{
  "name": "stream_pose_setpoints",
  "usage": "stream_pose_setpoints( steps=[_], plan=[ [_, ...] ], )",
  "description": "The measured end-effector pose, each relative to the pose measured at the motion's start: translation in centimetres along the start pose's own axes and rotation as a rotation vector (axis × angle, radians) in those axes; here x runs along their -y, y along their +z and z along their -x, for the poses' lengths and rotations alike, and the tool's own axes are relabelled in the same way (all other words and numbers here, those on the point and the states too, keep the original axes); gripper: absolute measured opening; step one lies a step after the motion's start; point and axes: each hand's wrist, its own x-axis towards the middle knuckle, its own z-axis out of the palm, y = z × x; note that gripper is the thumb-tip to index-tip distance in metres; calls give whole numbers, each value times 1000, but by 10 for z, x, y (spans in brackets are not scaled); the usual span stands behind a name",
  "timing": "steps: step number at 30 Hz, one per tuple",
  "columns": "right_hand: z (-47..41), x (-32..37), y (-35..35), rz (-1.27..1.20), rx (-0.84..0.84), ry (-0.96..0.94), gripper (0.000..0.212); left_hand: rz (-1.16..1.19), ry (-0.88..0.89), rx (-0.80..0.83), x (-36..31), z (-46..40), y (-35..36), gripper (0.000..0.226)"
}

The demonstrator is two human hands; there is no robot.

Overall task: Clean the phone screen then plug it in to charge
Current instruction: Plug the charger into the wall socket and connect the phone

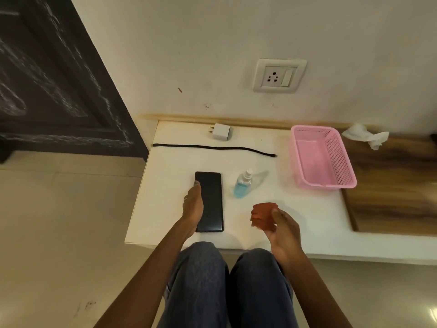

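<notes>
Knees in jeans [227, 287] nearest me, at the table's [165, 166] front edge. Left hand [192, 207] lies flat along the phone's [210, 202] left side, fingers pressed together; phone face-up near the front-left corner. Right hand [282, 229] pinches a folded red cloth [263, 215] above the front edge. Spray bottle [243, 184] just beside the phone. Cable [212, 147], charger [220, 131] toward the back edge; pink basket [324, 157] right. I think the wall socket [279, 75] is switched off, hard to tell.

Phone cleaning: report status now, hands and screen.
Left hand flat on phone, steadying it. Right hand holds orange cloth, off screen. Charger, cable unplugged. Nothing in way.
</notes>
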Motion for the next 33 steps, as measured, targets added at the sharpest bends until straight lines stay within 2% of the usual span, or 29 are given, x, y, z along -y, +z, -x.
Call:
stream_pose_setpoints(
  steps=[4,10,12,15,19,22,26,30,33],
  plan=[
    [-23,-5,1,59,51,59,36,58,-32,-39,0,4,2,68],
    [-47,-14,-12,261,-38,37,32,1,57,-5,8,11,-3,63],
    [-47,-16,-19,383,-31,-56,29,-16,119,-26,11,13,-5,56],
    [-45,-15,-26,588,-65,-170,36,-53,310,-118,17,13,-11,35],
    [-44,1,-23,726,-111,-360,33,-307,525,-288,31,-1,-29,38],
    [-39,26,-2,747,-33,-560,25,-449,611,-369,35,-9,-44,39],
    [-46,62,46,804,128,-692,20,-670,647,-446,41,-16,-56,49],
    [-77,84,104,1041,308,-805,21,-763,690,-447,43,-20,-54,54],
    [-116,93,146,1283,395,-821,28,-793,670,-471,45,-24,-54,57]
  ],
)
